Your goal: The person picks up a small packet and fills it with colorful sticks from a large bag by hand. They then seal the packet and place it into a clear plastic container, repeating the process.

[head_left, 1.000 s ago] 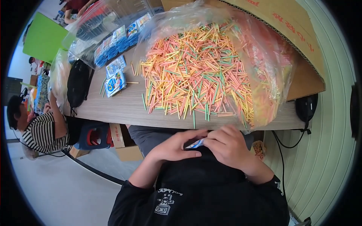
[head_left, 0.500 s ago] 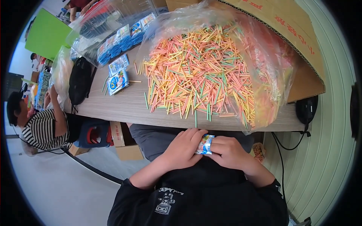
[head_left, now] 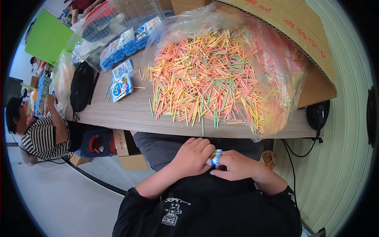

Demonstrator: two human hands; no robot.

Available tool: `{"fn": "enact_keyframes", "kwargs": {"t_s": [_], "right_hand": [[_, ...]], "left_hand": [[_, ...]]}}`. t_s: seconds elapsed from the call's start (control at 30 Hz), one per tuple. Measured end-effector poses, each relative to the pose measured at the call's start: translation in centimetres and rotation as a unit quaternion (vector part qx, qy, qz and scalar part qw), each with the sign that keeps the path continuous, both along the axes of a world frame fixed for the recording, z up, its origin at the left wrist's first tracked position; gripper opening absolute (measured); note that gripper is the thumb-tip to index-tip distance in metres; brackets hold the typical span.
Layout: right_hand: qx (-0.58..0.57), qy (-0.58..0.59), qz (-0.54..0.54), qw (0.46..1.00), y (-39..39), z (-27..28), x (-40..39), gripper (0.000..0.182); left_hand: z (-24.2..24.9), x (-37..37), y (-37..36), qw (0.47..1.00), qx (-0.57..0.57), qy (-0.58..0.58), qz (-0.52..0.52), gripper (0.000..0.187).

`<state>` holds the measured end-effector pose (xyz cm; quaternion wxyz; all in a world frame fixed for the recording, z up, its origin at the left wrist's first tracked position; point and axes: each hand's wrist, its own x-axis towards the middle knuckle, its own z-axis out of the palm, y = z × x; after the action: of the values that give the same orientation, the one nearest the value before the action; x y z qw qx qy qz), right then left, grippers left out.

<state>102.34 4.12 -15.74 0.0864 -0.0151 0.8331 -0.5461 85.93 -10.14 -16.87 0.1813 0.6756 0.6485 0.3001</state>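
Observation:
My left hand (head_left: 194,156) is closed around a small blue and white packet (head_left: 214,157) above my lap. My right hand (head_left: 233,165) touches the packet's right end, its fingers bent over that edge and its thumb apart below. Part of the packet is hidden under my left fingers. Beyond the hands, a large heap of pink, yellow, orange and green sticks (head_left: 205,75) spills from a clear plastic bag (head_left: 272,67) on the table. Two similar packets (head_left: 121,87) lie left of the heap, overlapping.
Rows of packets (head_left: 128,43) stand near a clear plastic box (head_left: 92,29). A black pouch (head_left: 82,87) lies on the table's left (head_left: 118,118). Behind the heap is a cardboard box (head_left: 292,27). A person in a striped top (head_left: 41,136) sits at the left.
My left hand covers more of the packet, and my right hand has shifted slightly down with its thumb further out. The view has shifted a little. The seated person's hand has moved.

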Motion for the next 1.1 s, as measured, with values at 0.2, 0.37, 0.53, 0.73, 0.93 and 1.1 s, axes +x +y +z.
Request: {"fn": "enact_keyframes", "kwargs": {"t_s": [0.2, 0.37, 0.53, 0.73, 0.93, 1.1], "right_hand": [[0.075, 0.015, -0.011, 0.997, -1.0, -1.7, -0.2, 0.029], [0.123, 0.07, -0.062, 0.988, -1.5, -1.4, -0.6, 0.035], [0.143, 0.123, -0.093, 0.978, 0.0, -1.1, -1.5, 0.038], [-0.118, 0.104, -0.332, 0.93, 6.1, -1.3, -3.0, 0.037], [0.228, 0.118, -0.451, 0.855, 15.0, -4.0, -8.0, 0.04], [0.43, 0.02, -0.376, 0.821, 20.7, -2.3, -13.9, 0.041]], "left_hand": [[-2.0, -0.2, -0.5, 0.99, 0.089, 0.104, 0.033, 0.03], [-3.5, -1.0, -0.1, 0.982, 0.15, 0.083, 0.079, 0.029], [-4.8, -2.3, 0.7, 0.983, 0.15, 0.035, 0.102, 0.022], [-7.1, -4.3, 1.6, 0.954, 0.184, 0.002, 0.235, 0.024], [-6.6, -4.5, 2.0, 0.948, 0.204, 0.02, 0.243, 0.026], [-6.9, -5.0, 2.2, 0.945, 0.237, 0.043, 0.223, 0.028]]}}
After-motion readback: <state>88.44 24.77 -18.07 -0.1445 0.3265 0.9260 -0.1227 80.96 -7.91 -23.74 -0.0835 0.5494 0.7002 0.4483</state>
